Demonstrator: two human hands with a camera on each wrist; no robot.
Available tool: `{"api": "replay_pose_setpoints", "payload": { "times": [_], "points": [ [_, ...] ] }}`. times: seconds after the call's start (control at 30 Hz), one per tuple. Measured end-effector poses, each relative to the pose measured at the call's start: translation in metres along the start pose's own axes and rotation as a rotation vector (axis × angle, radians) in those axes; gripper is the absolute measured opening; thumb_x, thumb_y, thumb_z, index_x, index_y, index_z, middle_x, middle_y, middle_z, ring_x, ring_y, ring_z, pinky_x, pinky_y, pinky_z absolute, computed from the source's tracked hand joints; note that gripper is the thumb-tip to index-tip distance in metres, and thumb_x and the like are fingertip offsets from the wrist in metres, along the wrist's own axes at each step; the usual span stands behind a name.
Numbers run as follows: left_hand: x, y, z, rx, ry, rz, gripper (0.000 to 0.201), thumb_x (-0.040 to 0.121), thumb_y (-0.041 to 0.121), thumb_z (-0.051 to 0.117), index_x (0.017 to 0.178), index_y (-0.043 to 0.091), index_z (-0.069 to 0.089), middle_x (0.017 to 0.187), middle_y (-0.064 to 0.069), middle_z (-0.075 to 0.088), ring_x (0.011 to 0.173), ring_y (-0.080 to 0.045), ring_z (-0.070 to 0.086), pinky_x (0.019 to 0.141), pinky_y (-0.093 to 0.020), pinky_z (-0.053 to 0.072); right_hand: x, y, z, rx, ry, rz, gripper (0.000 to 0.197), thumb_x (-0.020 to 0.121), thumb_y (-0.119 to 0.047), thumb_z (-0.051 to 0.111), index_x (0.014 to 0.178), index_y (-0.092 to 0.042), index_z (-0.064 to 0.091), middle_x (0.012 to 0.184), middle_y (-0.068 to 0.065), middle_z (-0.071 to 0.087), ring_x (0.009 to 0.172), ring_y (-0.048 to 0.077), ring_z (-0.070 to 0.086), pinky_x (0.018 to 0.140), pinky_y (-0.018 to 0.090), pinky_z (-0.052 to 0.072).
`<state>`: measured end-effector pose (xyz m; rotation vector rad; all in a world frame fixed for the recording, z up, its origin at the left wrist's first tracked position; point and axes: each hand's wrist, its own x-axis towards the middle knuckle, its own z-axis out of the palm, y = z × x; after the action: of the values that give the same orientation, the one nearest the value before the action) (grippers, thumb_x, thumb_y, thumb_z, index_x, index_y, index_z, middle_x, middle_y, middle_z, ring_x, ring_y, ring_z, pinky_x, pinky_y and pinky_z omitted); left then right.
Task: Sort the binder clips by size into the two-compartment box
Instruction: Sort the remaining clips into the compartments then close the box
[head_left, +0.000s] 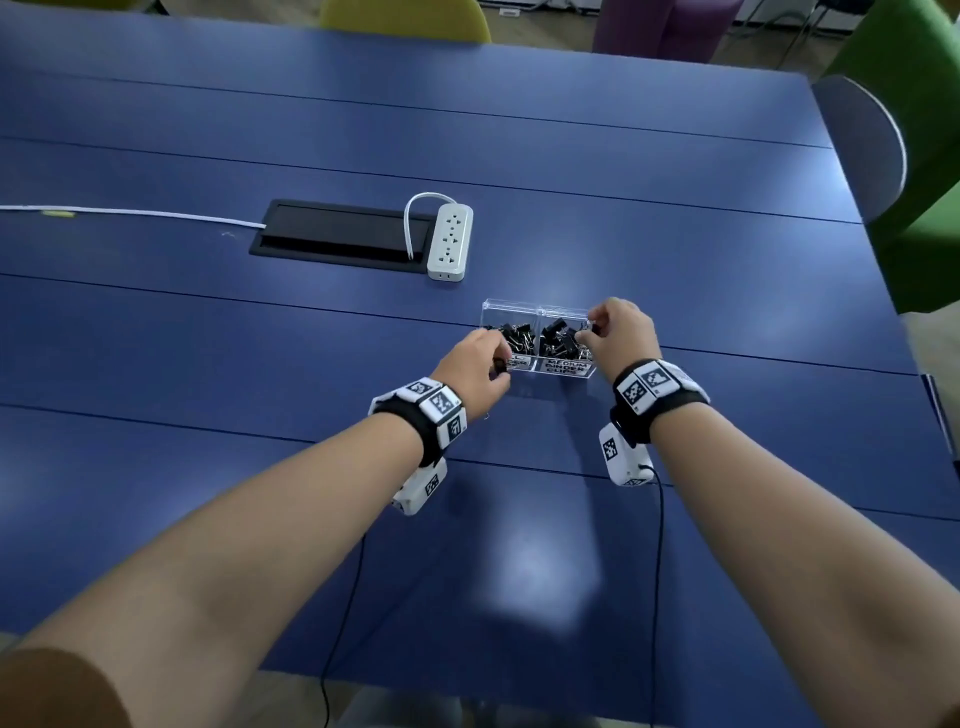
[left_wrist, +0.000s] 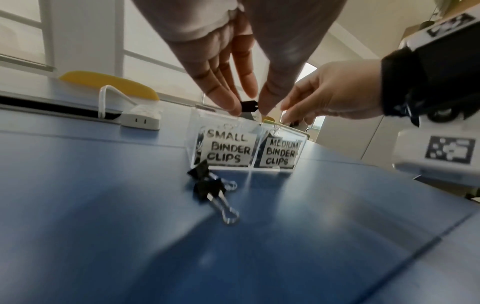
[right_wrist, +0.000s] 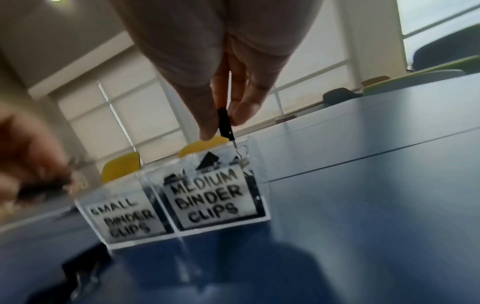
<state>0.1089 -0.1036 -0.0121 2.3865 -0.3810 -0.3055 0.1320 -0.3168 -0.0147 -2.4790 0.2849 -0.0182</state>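
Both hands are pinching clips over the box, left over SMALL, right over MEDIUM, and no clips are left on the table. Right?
Not quite: two binder clips lie on the table in front of the box, as the left wrist view shows. The rest holds: left hand over SMALL, right hand over MEDIUM.

Loose clips on table before box.
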Motion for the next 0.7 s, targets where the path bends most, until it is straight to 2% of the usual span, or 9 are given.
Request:
{"api": "replay_pose_setpoints", "payload": {
  "times": [0.17,0.27,0.33,0.4,0.47,0.5,0.57,0.63,0.7],
  "points": [
    [0.038,0.021,-0.006,0.034,0.023,0.060,0.009,0.082,0.007,0.063,0.092,0.005,0.063,0.093,-0.008,0.058,0.081,-0.018,0.052,0.084,-0.034,0.050,-0.003,0.007,0.012,-0.194,-0.123,-0.090,0.018,0.088,-0.018,0.061,0.089,-0.002,0.068,0.104,0.014,0.061,0.109,0.032,0.043,0.093,0.032,0.035],
    [0.057,0.031,-0.010,0.109,-0.010,0.088,0.009,0.083,0.007,0.063,0.092,0.005,0.065,0.100,-0.012,0.062,0.089,-0.025,0.058,0.083,-0.033,0.048,-0.027,0.006,0.016,-0.093,0.032,-0.158,0.018,0.089,-0.015,0.057,0.088,-0.003,0.070,0.099,0.014,0.058,0.102,0.032,0.045,0.093,0.032,0.038],
    [0.068,0.033,-0.011,0.161,-0.054,0.097,0.010,0.084,0.007,0.062,0.094,0.006,0.065,0.104,-0.012,0.061,0.094,-0.027,0.059,0.085,-0.034,0.048,-0.051,0.003,0.027,-0.050,0.035,-0.259,0.016,0.087,-0.013,0.055,0.084,-0.004,0.069,0.094,0.014,0.059,0.097,0.032,0.048,0.089,0.039,0.046],
    [0.076,0.037,-0.009,0.201,-0.100,0.114,0.012,0.085,0.007,0.060,0.096,0.006,0.065,0.108,-0.011,0.060,0.098,-0.028,0.059,0.088,-0.036,0.049,-0.076,-0.005,0.044,-0.112,-0.210,-0.357,0.026,0.085,-0.011,0.049,0.102,-0.010,0.068,0.107,0.011,0.059,0.103,0.030,0.048,0.091,0.043,0.046],
    [0.081,0.040,-0.003,0.242,-0.139,0.126,0.016,0.087,0.006,0.058,0.101,0.007,0.065,0.113,-0.011,0.059,0.103,-0.027,0.058,0.091,-0.034,0.047,-0.091,-0.012,0.061,-0.241,-0.467,-0.390,0.048,0.085,-0.010,0.044,0.133,-0.015,0.048,0.135,0.004,0.047,0.116,0.028,0.040,0.100,0.043,0.041],
    [0.082,0.042,0.001,0.264,-0.165,0.126,0.019,0.088,0.005,0.056,0.105,0.007,0.064,0.117,-0.010,0.058,0.106,-0.027,0.057,0.091,-0.032,0.044,-0.094,-0.014,0.069,-0.293,-0.517,-0.392,0.057,0.085,-0.010,0.043,0.141,-0.016,0.035,0.145,0.000,0.037,0.121,0.028,0.036,0.103,0.041,0.038],
    [0.084,0.043,0.012,0.300,-0.238,0.137,0.024,0.089,0.003,0.053,0.110,0.006,0.064,0.121,-0.010,0.057,0.111,-0.027,0.057,0.096,-0.034,0.045,-0.093,-0.017,0.078,-0.344,-0.518,-0.383,0.064,0.086,-0.012,0.043,0.146,-0.016,0.022,0.153,-0.004,0.025,0.126,0.027,0.031,0.104,0.039,0.034],
    [0.082,0.041,0.018,0.354,-0.305,0.155,0.028,0.089,0.002,0.052,0.113,0.007,0.065,0.124,-0.010,0.059,0.116,-0.028,0.055,0.100,-0.038,0.045,-0.089,-0.016,0.081,-0.387,-0.496,-0.376,0.062,0.086,-0.013,0.043,0.145,-0.016,0.024,0.150,-0.004,0.028,0.126,0.026,0.033,0.101,0.038,0.034],
    [0.077,0.036,0.017,0.365,-0.275,0.185,0.031,0.088,0.002,0.050,0.112,0.009,0.067,0.123,-0.008,0.061,0.117,-0.028,0.053,0.100,-0.039,0.045,-0.089,-0.012,0.081,-0.424,-0.471,-0.393,0.058,0.087,-0.013,0.042,0.143,-0.014,0.029,0.147,-0.002,0.032,0.124,0.027,0.035,0.099,0.037,0.035]
  ]
}}
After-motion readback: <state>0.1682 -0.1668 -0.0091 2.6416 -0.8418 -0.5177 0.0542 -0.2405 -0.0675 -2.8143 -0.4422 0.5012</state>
